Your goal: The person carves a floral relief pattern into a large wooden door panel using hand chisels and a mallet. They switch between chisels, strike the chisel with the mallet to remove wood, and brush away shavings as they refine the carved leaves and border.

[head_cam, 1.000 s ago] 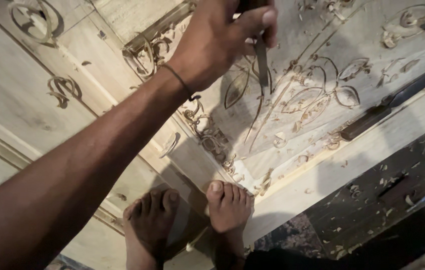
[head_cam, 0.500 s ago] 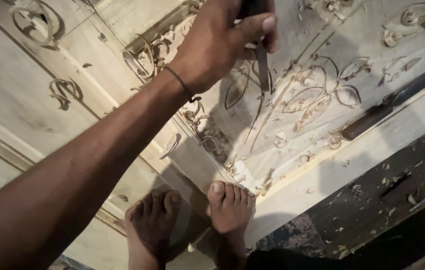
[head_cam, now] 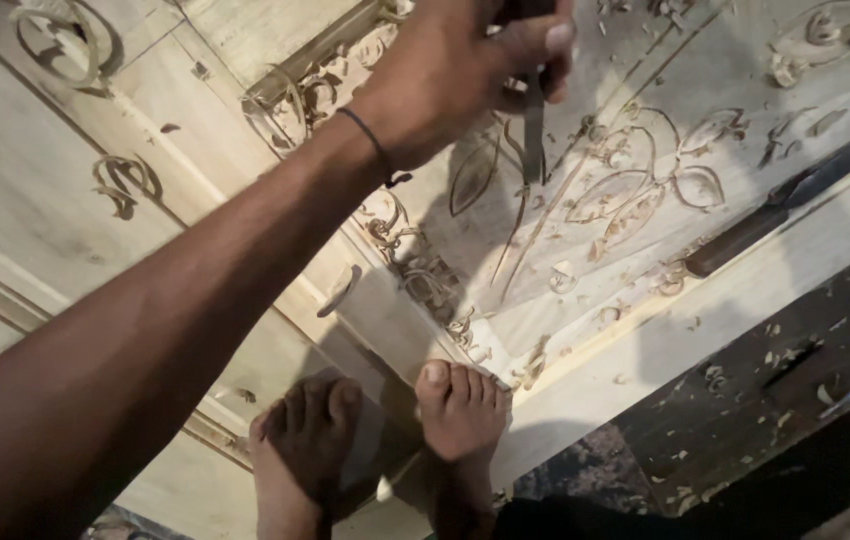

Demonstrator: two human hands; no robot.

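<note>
One hand in view, the left hand (head_cam: 455, 85) at 12 o'clock, fingers (head_cam: 545, 45) clenched round a carving chisel (head_cam: 533, 125) with its blade tip set on the floral outline of the pale wood panel (head_cam: 645, 190); right hand out of frame. Mid-carving along the drawn stem, likely; next cut wants steady blade angle, clear of spare chisel (head_cam: 785, 205) at 3 o'clock.

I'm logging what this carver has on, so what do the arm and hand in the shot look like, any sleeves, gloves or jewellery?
Only one arm shows, and which side it is cannot be told. The forearm is bare, with no sleeve in sight. The hand wears no glove. A thin dark band circles the wrist. No ring or watch is visible.
</note>
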